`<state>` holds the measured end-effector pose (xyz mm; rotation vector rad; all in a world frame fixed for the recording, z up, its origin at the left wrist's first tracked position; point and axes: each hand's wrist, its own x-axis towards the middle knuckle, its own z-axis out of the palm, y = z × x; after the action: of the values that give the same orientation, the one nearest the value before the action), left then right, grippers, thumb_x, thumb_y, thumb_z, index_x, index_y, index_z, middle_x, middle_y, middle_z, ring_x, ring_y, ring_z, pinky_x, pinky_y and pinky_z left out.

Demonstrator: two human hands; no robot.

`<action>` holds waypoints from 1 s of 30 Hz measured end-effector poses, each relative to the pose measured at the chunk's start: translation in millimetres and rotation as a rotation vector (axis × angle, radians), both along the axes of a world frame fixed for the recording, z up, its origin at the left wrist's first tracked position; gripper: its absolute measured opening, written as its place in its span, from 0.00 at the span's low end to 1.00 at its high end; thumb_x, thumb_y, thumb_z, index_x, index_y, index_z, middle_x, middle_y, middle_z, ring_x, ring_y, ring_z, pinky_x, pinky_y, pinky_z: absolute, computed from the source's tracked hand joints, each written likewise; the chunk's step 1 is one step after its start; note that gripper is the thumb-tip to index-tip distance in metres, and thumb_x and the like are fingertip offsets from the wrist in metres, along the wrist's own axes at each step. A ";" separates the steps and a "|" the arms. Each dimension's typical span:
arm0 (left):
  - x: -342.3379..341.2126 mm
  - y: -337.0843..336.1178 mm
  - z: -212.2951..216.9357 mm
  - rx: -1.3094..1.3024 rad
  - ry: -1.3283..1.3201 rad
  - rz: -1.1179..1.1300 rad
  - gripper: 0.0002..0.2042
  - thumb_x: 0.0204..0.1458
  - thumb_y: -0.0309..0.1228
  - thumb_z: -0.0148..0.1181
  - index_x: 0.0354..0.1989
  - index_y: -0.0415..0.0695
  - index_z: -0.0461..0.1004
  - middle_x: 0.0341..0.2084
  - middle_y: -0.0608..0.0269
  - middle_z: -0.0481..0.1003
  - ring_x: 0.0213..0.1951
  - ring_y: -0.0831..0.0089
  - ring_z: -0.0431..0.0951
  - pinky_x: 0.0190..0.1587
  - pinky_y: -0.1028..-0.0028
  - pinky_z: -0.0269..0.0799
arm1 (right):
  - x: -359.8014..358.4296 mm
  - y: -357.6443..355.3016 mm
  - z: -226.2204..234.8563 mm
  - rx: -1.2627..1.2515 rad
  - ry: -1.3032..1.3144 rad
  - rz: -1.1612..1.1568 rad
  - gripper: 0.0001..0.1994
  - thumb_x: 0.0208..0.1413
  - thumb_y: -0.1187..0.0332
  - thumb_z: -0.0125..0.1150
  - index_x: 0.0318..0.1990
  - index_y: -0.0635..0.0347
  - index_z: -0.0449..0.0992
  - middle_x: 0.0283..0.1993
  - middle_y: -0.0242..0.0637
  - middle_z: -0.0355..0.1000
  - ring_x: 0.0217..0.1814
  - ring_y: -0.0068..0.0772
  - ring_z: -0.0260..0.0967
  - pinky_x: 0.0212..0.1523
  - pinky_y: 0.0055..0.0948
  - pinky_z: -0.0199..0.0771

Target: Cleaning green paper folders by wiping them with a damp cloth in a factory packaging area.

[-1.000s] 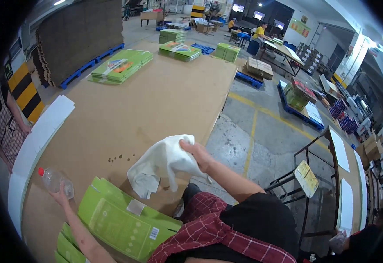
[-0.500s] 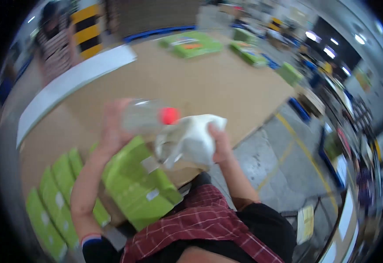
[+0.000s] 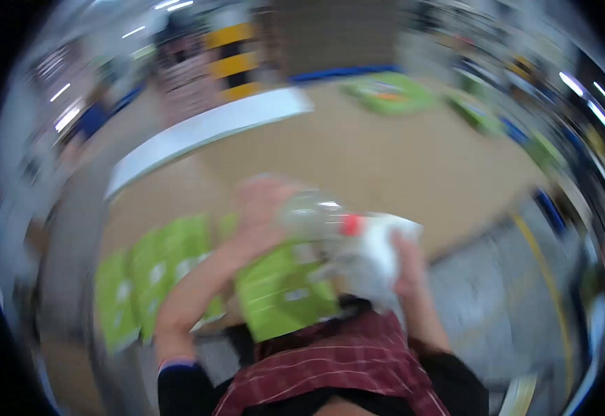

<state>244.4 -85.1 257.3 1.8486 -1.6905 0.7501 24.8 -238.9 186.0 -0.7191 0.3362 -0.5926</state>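
A clear plastic bottle (image 3: 308, 216) with a red cap (image 3: 351, 224) lies sideways in my left hand (image 3: 264, 208), its fingers wrapped round the base end. The cap meets a white cloth (image 3: 379, 253), which my right hand (image 3: 408, 260) grips from the right side. Motion blur hides whether the cap presses into the cloth or only passes in front of it. Below both hands, a green package (image 3: 282, 295) with a small white label lies at the table's near edge, close to my body.
Several green packages (image 3: 148, 281) stand in a row at the near left of the brown tabletop (image 3: 358, 152). A long white board (image 3: 209, 128) runs along the far left edge. Another green pack (image 3: 389, 93) lies at the back. A person (image 3: 188, 76) stands beyond the board.
The whole view has swung left, so the table and packages appear further right. The bottle's cap has come closer to the cloth and now overlaps it. Both hands keep their holds.
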 end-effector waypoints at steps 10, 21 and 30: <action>-39.7 -46.2 -16.0 -0.061 0.125 -0.269 0.30 0.29 0.31 0.63 0.46 0.45 0.61 0.44 0.54 0.63 0.50 0.55 0.60 0.55 0.56 0.49 | -90.5 6.4 45.4 -0.013 -0.024 -0.248 0.15 0.53 0.63 0.49 0.45 0.62 0.64 0.37 0.37 0.68 0.36 0.29 0.69 0.38 0.28 0.71; -54.4 -63.2 -17.9 -0.093 0.104 -0.356 0.30 0.30 0.30 0.64 0.47 0.47 0.60 0.46 0.55 0.61 0.51 0.56 0.59 0.56 0.52 0.46 | -95.8 17.1 57.6 -0.069 0.135 -0.337 0.15 0.53 0.63 0.49 0.43 0.63 0.65 0.37 0.38 0.69 0.34 0.29 0.70 0.35 0.28 0.72; -41.4 -63.9 -22.1 -0.102 0.147 -0.348 0.30 0.29 0.31 0.63 0.47 0.46 0.60 0.46 0.56 0.61 0.52 0.57 0.59 0.56 0.52 0.46 | -78.2 9.8 44.7 -0.050 0.141 -0.246 0.15 0.53 0.58 0.50 0.41 0.61 0.65 0.32 0.35 0.69 0.30 0.26 0.69 0.31 0.27 0.72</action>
<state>203.0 -149.0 235.2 1.4499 -1.7776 0.5309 -53.4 -229.1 230.8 -0.7757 0.5468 -0.7868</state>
